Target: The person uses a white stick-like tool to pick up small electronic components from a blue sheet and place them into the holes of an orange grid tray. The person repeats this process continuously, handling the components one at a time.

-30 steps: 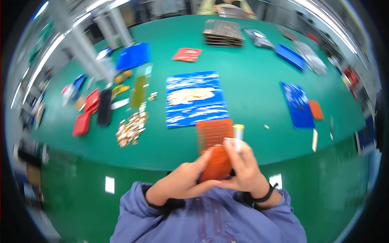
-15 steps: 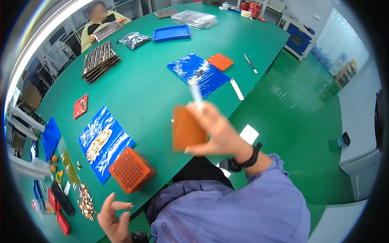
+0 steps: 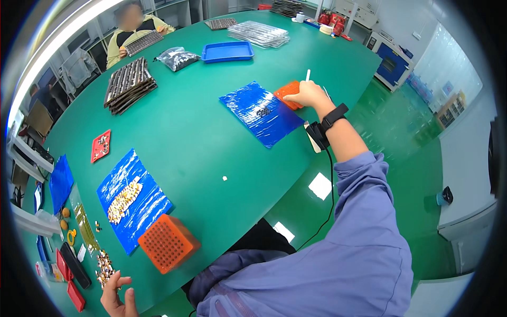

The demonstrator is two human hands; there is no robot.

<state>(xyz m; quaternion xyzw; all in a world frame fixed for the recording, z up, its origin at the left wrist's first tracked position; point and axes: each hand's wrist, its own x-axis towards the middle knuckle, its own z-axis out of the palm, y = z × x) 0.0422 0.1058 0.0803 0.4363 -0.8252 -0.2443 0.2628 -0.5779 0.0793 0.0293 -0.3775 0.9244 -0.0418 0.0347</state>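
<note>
At the far right of the table, my right hand (image 3: 312, 94) is closed on an orange plate (image 3: 288, 91), thumb over its face. The plate lies at the spot of the other orange plate, which I cannot make out separately. A thin white stick (image 3: 308, 75) juts up from the same hand. Beside it lies a blue sheet (image 3: 264, 127) with a little heap of dark bits (image 3: 262, 112). My left hand (image 3: 117, 297) is at the lower left, fingers apart and holding nothing, near a pile of small mixed pieces (image 3: 104, 267).
An orange block with rows of holes (image 3: 169, 244) sits near the front edge. Next to it, a blue sheet (image 3: 150, 198) bears small pale pieces (image 3: 124, 203). Further off are a red tray (image 3: 101, 146), stacked dark panels (image 3: 129, 87) and a blue tray (image 3: 228, 52). A person (image 3: 138, 34) sits across.
My right hand has moved away to the far right with the orange plate, onto the other plate's spot. My left hand has shifted left and down. A small white bit now shows on the table.
</note>
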